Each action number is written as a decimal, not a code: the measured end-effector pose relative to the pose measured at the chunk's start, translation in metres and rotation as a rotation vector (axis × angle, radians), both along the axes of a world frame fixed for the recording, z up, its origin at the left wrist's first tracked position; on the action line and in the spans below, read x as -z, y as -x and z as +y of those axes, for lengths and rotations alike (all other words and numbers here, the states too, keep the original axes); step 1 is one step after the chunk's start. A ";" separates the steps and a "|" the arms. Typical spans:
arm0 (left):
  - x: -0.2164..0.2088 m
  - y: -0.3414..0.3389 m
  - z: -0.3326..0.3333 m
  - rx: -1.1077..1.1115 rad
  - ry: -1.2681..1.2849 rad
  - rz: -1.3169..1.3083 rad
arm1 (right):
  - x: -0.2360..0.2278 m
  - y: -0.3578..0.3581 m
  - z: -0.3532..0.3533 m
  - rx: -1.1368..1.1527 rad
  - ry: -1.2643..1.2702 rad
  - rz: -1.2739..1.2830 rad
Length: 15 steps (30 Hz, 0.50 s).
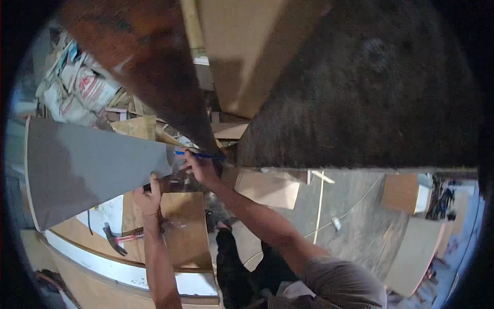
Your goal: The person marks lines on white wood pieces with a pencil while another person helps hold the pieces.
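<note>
While the left hand (148, 198) sits at the near edge of a grey board (98, 165), one digit raised against that edge, the right hand (199, 166) pinches a slim blue tool (213, 156), pen or pencil by its look. Head view, the only one: right-hand fingers narrow, closed about the tool near its left end; left hand partly spread, and whether its fingers close under the board cannot be told. Tool lies at the board's narrow-looking right end, just left of the gap beside a big dark panel (370, 92); a reddish-brown panel (139, 67) slants down to the same spot from the upper left. The step in hand looks like marking or checking at that end. To do it well, in my judgement: keep the left hand braced so the board cannot rock, hold the tool close to its working end, keep its slant constant, and draw with light, even pressure, eyes straight over the point. Orientation: tool's long axis runs nearly level across the view, its right end slightly lower; left end reaches toward the board, right end toward the gap. Working end likely the left, though too blurred to be sure. Board's long axis also runs left to right, broad end at left with a pale edge, tapering rightward, perhaps only through the lens. A claw hammer (114, 240) lies near the left forearm, on a brown wooden surface (185, 226), apart from both hands.
</note>
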State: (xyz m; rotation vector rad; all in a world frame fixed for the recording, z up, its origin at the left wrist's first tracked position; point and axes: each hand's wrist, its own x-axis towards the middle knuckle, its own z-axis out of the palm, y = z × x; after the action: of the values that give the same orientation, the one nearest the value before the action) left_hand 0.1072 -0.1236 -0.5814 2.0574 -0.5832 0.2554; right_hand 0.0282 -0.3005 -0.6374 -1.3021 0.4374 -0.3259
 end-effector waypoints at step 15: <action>-0.007 0.001 0.032 -0.015 -0.040 0.055 | -0.034 -0.047 0.034 0.056 -0.271 -0.068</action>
State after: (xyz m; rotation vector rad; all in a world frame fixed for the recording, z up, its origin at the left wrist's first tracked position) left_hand 0.1060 -0.0913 -0.5742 2.1017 -0.5439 0.1968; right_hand 0.0755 -0.2668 -0.6034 -1.0133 0.4449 -0.3439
